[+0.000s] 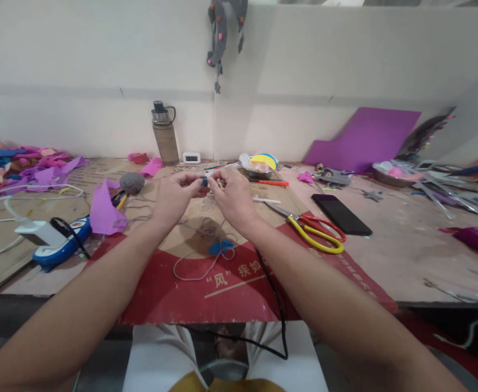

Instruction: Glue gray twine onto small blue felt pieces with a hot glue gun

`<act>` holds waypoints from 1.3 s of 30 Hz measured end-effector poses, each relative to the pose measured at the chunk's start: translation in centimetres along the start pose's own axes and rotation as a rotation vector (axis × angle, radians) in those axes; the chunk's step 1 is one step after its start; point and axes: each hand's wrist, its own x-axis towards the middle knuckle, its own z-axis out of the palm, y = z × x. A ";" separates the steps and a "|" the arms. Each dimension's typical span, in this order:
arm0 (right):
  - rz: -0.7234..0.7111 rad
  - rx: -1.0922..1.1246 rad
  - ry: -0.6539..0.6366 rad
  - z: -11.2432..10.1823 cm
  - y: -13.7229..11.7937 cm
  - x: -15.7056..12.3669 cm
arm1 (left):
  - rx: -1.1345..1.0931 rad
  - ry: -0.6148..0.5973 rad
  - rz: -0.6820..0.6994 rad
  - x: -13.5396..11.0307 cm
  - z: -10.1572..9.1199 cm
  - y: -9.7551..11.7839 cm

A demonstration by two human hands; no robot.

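My left hand (176, 197) and my right hand (233, 198) meet above the middle of the table, fingertips nearly touching. A small dark blue piece (204, 181), perhaps felt, is pinched in the fingers of my left hand. My right hand is closed in a pinch right beside it; its fingers hide what they hold. Below the hands, thin grey yarn (196, 279) lies in loose loops, with a bright blue scrap (221, 247) among them. A ball of grey yarn (132, 183) rests to the left.
Right of my hands lie red-and-yellow-handled scissors (318, 233) and a black phone (341, 214). A blue power strip (61, 245) with a white charger (41, 234) is at left. Behind stand a bottle (165, 139) and a bowl of scraps (259, 173). A black cable (277, 305) hangs over the front edge.
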 end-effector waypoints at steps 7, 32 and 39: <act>-0.006 -0.004 -0.010 -0.3 0.1 0.1 | 0.046 -0.041 -0.029 -0.5 0.2 0.8; -0.047 -0.015 -0.012 -0.2 -0.3 -0.7 | -0.050 -0.006 -0.023 -0.3 0.2 -0.1; 0.016 0.006 -0.004 0.0 -1.0 -0.9 | 0.006 0.048 0.036 -0.6 0.6 0.5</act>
